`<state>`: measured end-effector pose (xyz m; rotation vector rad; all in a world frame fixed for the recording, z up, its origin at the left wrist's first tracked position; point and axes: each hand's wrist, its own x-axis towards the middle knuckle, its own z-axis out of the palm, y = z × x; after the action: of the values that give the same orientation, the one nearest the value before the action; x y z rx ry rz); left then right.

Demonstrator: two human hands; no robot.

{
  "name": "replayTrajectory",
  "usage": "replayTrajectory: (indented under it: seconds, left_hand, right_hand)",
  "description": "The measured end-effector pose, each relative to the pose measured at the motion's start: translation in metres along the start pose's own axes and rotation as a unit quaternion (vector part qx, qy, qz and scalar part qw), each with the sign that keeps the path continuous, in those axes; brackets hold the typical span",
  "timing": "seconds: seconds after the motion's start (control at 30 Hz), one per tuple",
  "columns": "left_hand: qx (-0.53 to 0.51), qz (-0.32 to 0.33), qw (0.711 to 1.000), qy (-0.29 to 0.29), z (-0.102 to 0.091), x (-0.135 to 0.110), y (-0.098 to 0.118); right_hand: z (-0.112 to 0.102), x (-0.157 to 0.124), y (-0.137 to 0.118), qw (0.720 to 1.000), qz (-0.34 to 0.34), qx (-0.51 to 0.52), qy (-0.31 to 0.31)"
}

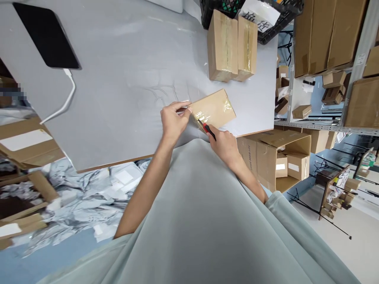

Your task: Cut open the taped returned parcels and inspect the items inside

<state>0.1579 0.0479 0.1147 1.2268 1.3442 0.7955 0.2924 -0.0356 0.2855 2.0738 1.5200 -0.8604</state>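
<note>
A small brown cardboard box (213, 107) lies at the table's near edge, with shiny clear tape over its end and side. My left hand (174, 120) pinches the box's left corner between thumb and fingers. In my right hand (224, 145) is a black and red utility knife (209, 129), gripped by its handle. The knife's tip meets the taped near side of the box; how deep the blade sits is hidden.
Two taped cardboard boxes (222, 47) stand at the back beside a black crate (274, 29). A phone (47, 37) with a white cable (71, 92) lies left on the white table (118, 79). Below right, an open carton (260, 157) holds smaller boxes. Plastic bags (97, 197) cover the floor at left.
</note>
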Motion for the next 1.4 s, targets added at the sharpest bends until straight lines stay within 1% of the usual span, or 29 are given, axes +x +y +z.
replayTrajectory:
  seconds: [0.17, 0.27, 0.4, 0.63, 0.83, 0.9, 1.07, 1.3, 1.4]
  left_hand:
    - [0.004, -0.005, 1.0, -0.01, -0.002, 0.003, -0.004]
    - [0.006, -0.005, 1.0, -0.019, -0.007, 0.004, -0.008]
    - [0.014, -0.002, 1.0, -0.02, -0.01, 0.004, -0.01]
    - [0.014, -0.008, 1.0, -0.014, -0.004, 0.001, -0.005]
    - [0.039, -0.015, 0.999, 0.01, 0.001, -0.001, 0.001]
    - [0.046, -0.023, 0.999, 0.016, 0.004, -0.006, 0.003]
    - [0.049, -0.026, 0.998, 0.027, 0.01, -0.021, 0.006]
    - [0.035, -0.033, 0.998, 0.03, 0.009, -0.024, 0.004]
    - [0.044, -0.038, 0.998, 0.021, 0.009, -0.023, 0.004]
  right_hand:
    - [0.002, -0.001, -0.002, 0.999, 0.002, 0.029, 0.026]
    - [0.004, 0.008, -0.004, 0.999, -0.007, 0.031, 0.033]
    - [0.008, 0.018, -0.005, 0.999, -0.02, 0.031, 0.024]
    - [0.007, 0.017, -0.014, 1.0, -0.019, -0.007, 0.01]
    - [0.004, 0.025, -0.021, 0.999, -0.028, -0.018, 0.013]
    - [0.005, 0.02, -0.02, 0.999, -0.024, -0.021, 0.01]
    - [0.01, -0.003, -0.011, 0.999, -0.003, -0.031, -0.026]
    - [0.034, -0.013, 0.007, 0.998, 0.006, -0.03, -0.049]
    - [0.042, -0.02, 0.014, 0.999, 0.006, -0.025, -0.047]
